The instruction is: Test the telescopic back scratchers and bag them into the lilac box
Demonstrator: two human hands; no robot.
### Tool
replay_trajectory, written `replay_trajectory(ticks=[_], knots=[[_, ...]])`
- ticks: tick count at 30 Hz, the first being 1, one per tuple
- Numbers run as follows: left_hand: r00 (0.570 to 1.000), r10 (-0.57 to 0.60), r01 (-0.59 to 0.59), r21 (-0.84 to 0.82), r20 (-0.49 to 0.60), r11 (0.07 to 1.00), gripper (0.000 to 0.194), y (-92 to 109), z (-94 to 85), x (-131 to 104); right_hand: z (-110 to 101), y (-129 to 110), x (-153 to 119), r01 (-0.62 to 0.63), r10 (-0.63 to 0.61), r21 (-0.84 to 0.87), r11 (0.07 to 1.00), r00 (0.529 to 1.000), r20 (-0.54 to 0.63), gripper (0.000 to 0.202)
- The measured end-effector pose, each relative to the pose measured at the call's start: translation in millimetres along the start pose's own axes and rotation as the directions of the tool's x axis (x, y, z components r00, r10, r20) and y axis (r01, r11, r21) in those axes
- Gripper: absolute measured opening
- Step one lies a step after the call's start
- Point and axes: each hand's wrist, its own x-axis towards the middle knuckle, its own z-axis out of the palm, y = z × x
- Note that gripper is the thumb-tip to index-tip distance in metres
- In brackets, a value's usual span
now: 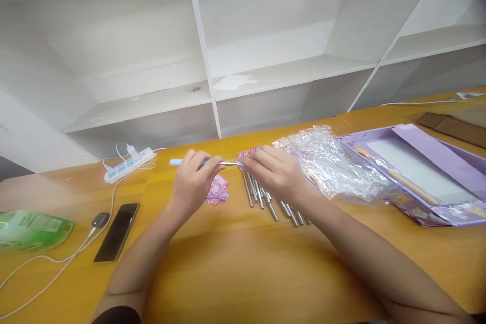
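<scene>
Light-blue pen-like piece with a thin silver metal shaft (175,162), observed in the head view, the sole view: held roughly level, beyond and to the left of the cluster of loose silver metal tubes (260,200), which serves as the reference for position below.

Left hand (193,180): fingers curled together, thumb and forefinger pinching the piece near where the blue barrel meets the bare shaft; barrel end protrudes past the fist. Right hand (274,172): over the far part of the tube cluster, fingers pressed together, fingertips gripping the shaft's other end, where a bit of light blue shows. Just beyond these fingertips, a small multicoloured striped item (248,152); cannot tell whether it is gripped or lies behind.

Surroundings, relative to the tube cluster: small pink-and-purple printed paper pieces (217,191) near, to the left; crumpled clear plastic bags (330,162) to the right and beyond; lilac cardboard box (433,159) farther right; black smartphone (116,233) well to the left. All rest on a yellow-brown wooden tabletop (235,273).

Step in hand (judgement): two-handed handling of the two blue ends about the shaft; whether they are being joined or parted cannot be told. Next move (judgement): calls for both ends kept on one line, left grip firm, right fingertips working close to the shaft's end without bending it.
</scene>
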Motion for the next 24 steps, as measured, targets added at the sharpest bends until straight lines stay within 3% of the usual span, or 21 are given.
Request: replay_trajectory(ticks=[15, 24], knots=[[0.991, 0.078, -0.077, 0.014, -0.108, 0.997, 0.010, -12, -15.1, 9, -6, 4, 5, 0.007, -0.007, 0.013, 1.000, 0.999, -0.041, 0.013], [0.982, 0.070, -0.057, 0.083, -0.175, 0.995, 0.008, -33, -24.6, 10, -14, 24, 5, -0.018, 0.014, -0.044, 0.999, 0.995, -0.094, 0.008]])
